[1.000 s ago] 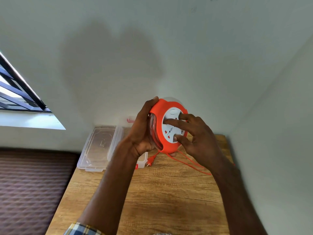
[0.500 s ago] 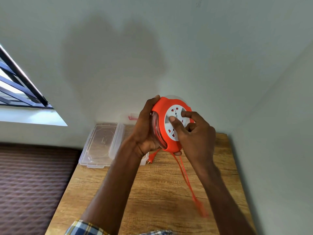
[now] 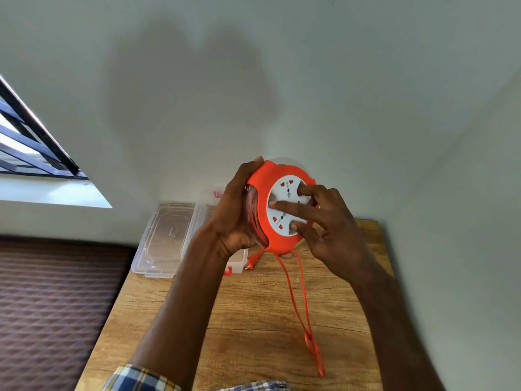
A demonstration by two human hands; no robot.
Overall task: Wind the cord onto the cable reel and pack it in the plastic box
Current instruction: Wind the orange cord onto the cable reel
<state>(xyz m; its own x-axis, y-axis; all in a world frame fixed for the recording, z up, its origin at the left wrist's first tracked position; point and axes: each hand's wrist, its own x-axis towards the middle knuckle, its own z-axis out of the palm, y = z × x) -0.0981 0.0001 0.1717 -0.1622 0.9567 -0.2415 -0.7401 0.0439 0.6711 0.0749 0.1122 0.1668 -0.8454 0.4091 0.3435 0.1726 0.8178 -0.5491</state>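
I hold an orange cable reel [image 3: 263, 193] upright in the air above the wooden table [image 3: 253, 311]. My left hand [image 3: 235, 215] grips its back and rim. The fingers of my right hand [image 3: 324, 224] press on the white socket disc [image 3: 284, 190] at its front. A loop of orange cord [image 3: 303, 309] hangs from the reel's underside and trails over the table toward me. The cord's orange plug [image 3: 250, 262] lies on the table below the reel. A clear plastic box [image 3: 238, 262] stands behind my left forearm, mostly hidden.
The box's clear lid [image 3: 166, 238] lies open at the table's far left corner. White walls close in behind and on the right. A window [image 3: 31, 142] is at the left, and a brown quilted surface [image 3: 53, 300] lies beside the table's left edge.
My right fingers have turned the white disc round. The cord loop, first spread to the right under the reel, has swung toward me and now lies longer down the table.
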